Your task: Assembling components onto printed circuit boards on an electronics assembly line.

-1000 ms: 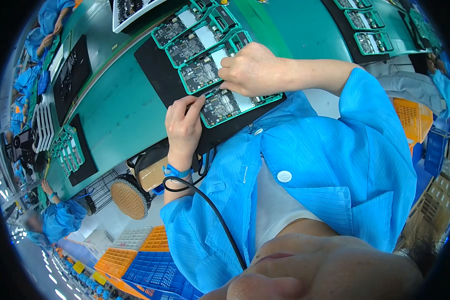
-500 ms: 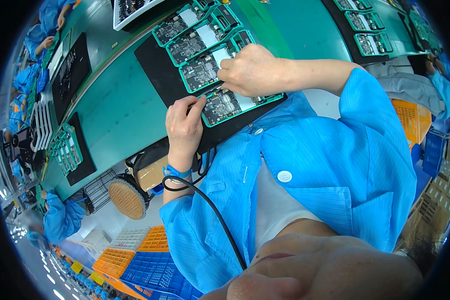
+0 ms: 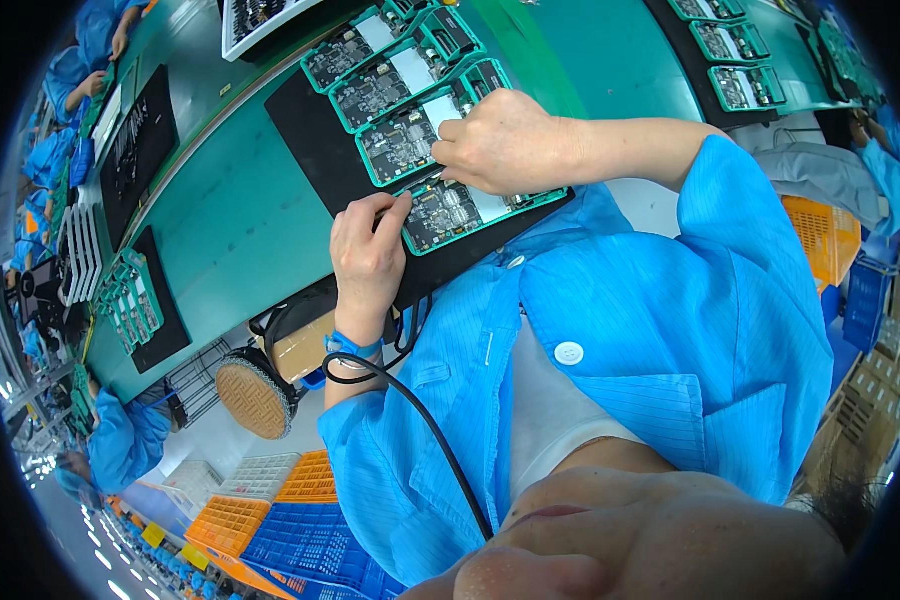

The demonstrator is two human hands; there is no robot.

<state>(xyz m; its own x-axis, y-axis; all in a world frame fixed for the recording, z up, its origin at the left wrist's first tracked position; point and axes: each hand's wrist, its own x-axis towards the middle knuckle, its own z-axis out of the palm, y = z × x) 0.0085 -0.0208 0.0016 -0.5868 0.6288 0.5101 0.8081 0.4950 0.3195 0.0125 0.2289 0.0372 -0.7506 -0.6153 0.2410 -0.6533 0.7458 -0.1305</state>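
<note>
Nearest to me, a circuit board (image 3: 440,218) in a green frame lies on a black mat (image 3: 305,140). My left hand (image 3: 366,255) is closed at its upper left corner, with thumb and fingertips on the frame's edge. Above the same board, my right hand (image 3: 505,145) is pinched, its fingertips pointing down at the upper edge. Whatever sits in that pinch is too small and too covered to name. My right hand hides part of the board and of the neighbouring framed board (image 3: 395,150). Further green-framed boards (image 3: 375,95) line up beyond on the mat.
The green bench (image 3: 240,210) runs beneath. A white tray of dark parts (image 3: 260,20) stands at the far edge. More framed boards (image 3: 735,88) lie at right. A black cable (image 3: 420,405) hangs by my left wrist. A stool (image 3: 253,395) and blue crates (image 3: 315,545) stand at lower left.
Both hands stay nearly in place at the nearest board. The right fingertips have shifted very slightly. The view has moved a touch.
</note>
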